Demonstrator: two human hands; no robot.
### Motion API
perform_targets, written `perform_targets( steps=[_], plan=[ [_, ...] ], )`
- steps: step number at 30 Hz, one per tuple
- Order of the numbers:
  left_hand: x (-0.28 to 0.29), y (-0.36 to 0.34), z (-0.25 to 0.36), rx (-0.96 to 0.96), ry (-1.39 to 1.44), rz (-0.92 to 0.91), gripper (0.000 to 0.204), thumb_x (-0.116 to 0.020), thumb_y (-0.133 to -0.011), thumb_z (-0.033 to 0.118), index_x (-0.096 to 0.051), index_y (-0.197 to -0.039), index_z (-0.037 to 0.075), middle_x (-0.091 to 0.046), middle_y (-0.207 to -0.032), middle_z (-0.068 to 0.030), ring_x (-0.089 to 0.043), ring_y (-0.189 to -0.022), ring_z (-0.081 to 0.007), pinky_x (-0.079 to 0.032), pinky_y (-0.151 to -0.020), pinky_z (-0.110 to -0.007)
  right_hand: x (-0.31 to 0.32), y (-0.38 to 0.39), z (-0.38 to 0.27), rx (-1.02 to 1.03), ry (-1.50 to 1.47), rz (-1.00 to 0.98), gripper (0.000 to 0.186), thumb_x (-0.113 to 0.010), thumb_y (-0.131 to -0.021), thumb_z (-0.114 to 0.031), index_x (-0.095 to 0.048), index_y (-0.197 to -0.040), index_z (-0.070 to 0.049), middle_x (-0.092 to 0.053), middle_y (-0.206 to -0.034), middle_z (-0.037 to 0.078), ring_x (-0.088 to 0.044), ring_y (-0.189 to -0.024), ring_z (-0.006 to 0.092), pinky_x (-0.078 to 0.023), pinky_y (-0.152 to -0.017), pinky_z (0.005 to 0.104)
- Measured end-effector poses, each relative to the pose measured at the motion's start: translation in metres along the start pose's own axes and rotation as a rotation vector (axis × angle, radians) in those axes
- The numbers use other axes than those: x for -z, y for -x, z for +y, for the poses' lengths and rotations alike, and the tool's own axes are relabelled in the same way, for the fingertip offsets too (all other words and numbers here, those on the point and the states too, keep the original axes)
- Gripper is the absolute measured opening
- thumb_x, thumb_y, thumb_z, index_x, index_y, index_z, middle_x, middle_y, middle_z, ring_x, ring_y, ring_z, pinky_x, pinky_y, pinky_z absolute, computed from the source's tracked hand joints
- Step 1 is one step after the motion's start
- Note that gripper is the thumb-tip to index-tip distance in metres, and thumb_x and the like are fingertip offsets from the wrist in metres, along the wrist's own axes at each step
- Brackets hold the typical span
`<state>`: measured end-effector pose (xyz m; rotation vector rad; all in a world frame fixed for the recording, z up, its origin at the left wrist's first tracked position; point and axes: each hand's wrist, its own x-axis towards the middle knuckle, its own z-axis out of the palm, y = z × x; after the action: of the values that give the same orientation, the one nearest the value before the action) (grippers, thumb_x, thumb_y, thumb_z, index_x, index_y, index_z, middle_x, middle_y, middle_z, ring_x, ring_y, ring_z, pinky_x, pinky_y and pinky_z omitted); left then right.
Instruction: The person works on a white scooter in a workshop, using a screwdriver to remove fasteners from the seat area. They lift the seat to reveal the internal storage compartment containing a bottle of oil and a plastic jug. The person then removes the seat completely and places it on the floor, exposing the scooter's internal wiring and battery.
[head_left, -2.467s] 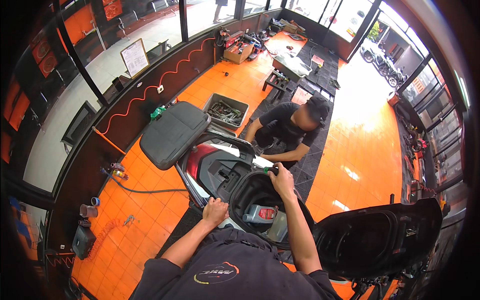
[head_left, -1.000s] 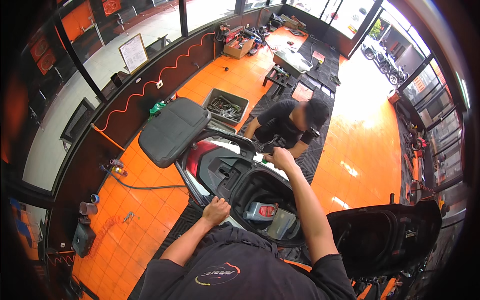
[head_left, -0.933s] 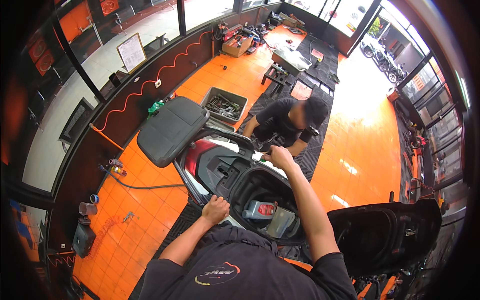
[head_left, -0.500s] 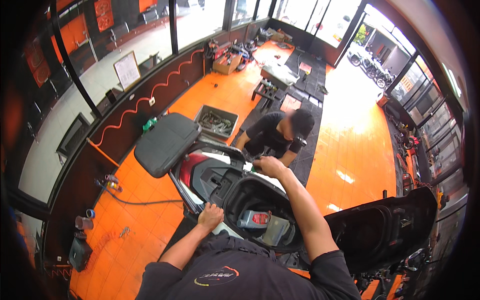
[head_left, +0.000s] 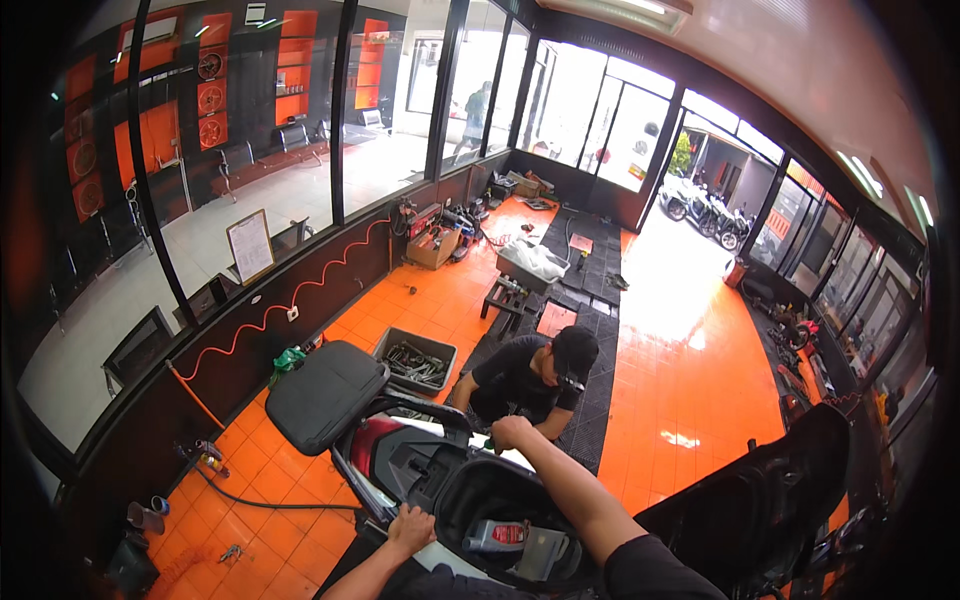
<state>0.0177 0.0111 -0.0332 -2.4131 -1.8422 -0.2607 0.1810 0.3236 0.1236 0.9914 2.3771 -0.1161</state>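
One scooter (head_left: 405, 462) stands crosswise before the person, tail and red lamp (head_left: 368, 447) to the left, its long axis slanting toward the near right. The left hand (head_left: 410, 530) is curled over its near edge; in the well (head_left: 458, 505) just right lie a grey plastic bottle (head_left: 496, 536) and a translucent box (head_left: 538, 555). The black moulded seat (head_left: 760, 505) stands raised at the right. Over the far side, the right hand (head_left: 513, 433) is closed around a green item (head_left: 490, 444), mostly hidden. A matte dark pad (head_left: 328, 397), round-cornered, overhangs the tail at left. A co-worker (head_left: 525, 375) crouches just beyond the right hand, on black ribbed matting (head_left: 587, 435). Farther left stands a grey crate (head_left: 420, 385) of metal tools (head_left: 415, 362); beyond, on the far floor, a tub (head_left: 518, 274) heaped with white plastic (head_left: 540, 258) and a cardboard box (head_left: 432, 256). Motorbikes (head_left: 706, 215) stand far right, outside.
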Motion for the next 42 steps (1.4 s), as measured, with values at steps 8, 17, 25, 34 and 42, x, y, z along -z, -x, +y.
perform_targets(
  steps=[8, 17, 25, 34, 42],
  plan=[
    [0.018, 0.008, -0.005, 0.005, -0.068, 0.101, 0.023, -0.073, -0.077, 0.037, -0.065, -0.071, 0.016, -0.062, -0.067, 0.0004, -0.06, -0.074, -0.0188, -0.041, -0.071, -0.038, 0.019, 0.028, -0.014, 0.243, 0.014, 0.129, 0.033, -0.057, -0.091, -0.021, -0.075, -0.116, -0.008, -0.076, -0.115, 0.014, -0.073, -0.108, 0.0309, -0.059, -0.091, 0.044],
    [0.017, -0.002, -0.004, -0.135, -0.003, 0.091, 0.016, -0.071, -0.076, 0.026, -0.062, -0.068, 0.017, -0.057, -0.068, 0.0019, -0.058, -0.074, -0.0173, -0.044, -0.066, -0.036, -0.018, -0.012, 0.026, 0.557, 0.293, 0.341, 0.025, -0.056, -0.096, -0.024, -0.069, -0.09, -0.003, -0.073, -0.085, 0.014, -0.074, -0.083, 0.0299, -0.059, -0.072, 0.0432],
    [0.012, 0.005, -0.002, -0.026, 0.037, 0.035, 0.018, -0.071, -0.077, 0.03, -0.066, -0.072, 0.013, -0.066, -0.073, -0.0009, -0.063, -0.077, -0.021, -0.048, -0.069, -0.04, -0.014, 0.029, -0.019, 0.137, -0.326, 0.54, 0.057, -0.07, -0.09, -0.05, -0.057, -0.115, -0.001, -0.066, -0.108, 0.02, -0.07, -0.1, 0.0393, -0.056, -0.082, 0.0503],
    [0.016, -0.005, 0.003, 0.008, -0.055, 0.079, 0.023, -0.074, -0.081, 0.036, -0.066, -0.076, 0.015, -0.066, -0.072, -0.0012, -0.064, -0.077, -0.0207, -0.045, -0.073, -0.041, -0.024, 0.025, -0.007, -0.002, -0.382, 0.572, 0.054, -0.074, -0.087, -0.042, -0.049, -0.114, -0.003, -0.067, -0.109, 0.023, -0.068, -0.108, 0.0404, -0.056, -0.083, 0.0511],
    [0.01, -0.002, -0.002, -0.059, 0.003, 0.048, 0.025, -0.074, -0.08, 0.04, -0.069, -0.081, 0.015, -0.069, -0.077, 0.001, -0.065, -0.081, -0.021, -0.043, -0.077, -0.042, -0.019, 0.016, -0.014, -0.099, -0.437, 0.544, 0.045, -0.065, -0.093, -0.041, -0.056, -0.113, -0.001, -0.073, -0.097, 0.024, -0.072, -0.092, 0.043, -0.057, -0.079, 0.0543]
  ],
)
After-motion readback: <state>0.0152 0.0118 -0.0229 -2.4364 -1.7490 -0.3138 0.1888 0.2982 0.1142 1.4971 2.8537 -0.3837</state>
